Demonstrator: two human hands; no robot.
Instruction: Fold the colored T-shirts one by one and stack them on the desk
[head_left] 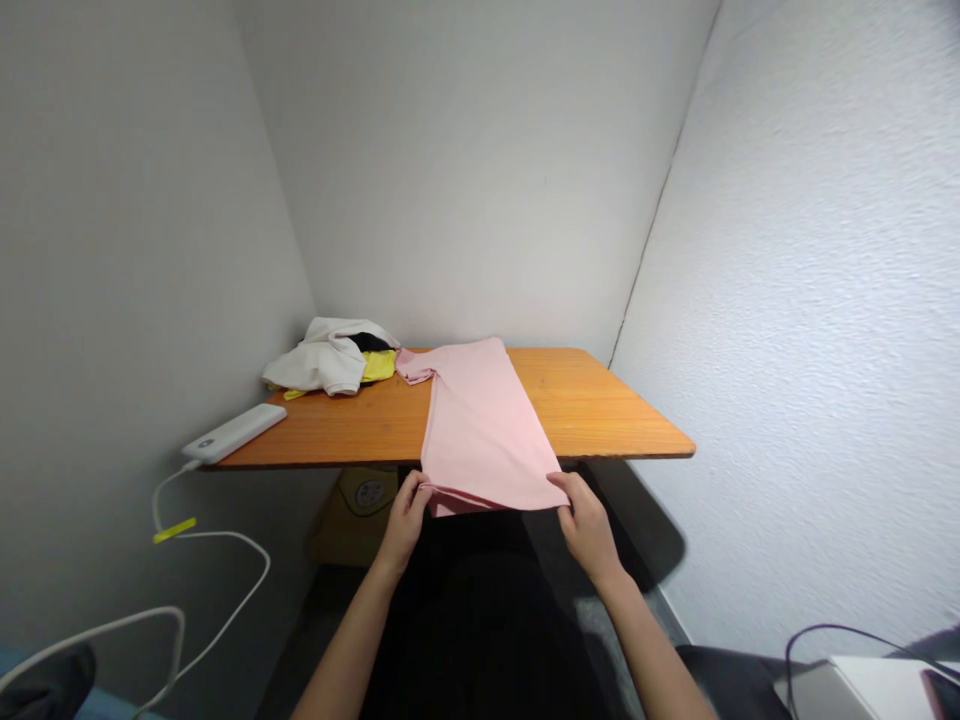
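Observation:
A pink T-shirt (484, 410), doubled lengthwise, lies on the wooden table with its sleeve pointing left. Its hem hangs past the table's front edge toward me. My left hand (409, 508) pinches the hem's left corner between thumb and fingers. At the right corner of the hem, my right hand (583, 515) grips the cloth in the same way. Between the two hands the hem is stretched, and its layers part slightly on the left side.
On the table (615, 410), a heap of white, yellow and black clothes (322, 360) sits at the back left. A white power bank (234, 433) with a white cable (225, 535) rests at the left edge. Walls stand close on both sides. A cardboard box (345, 520) is under the table.

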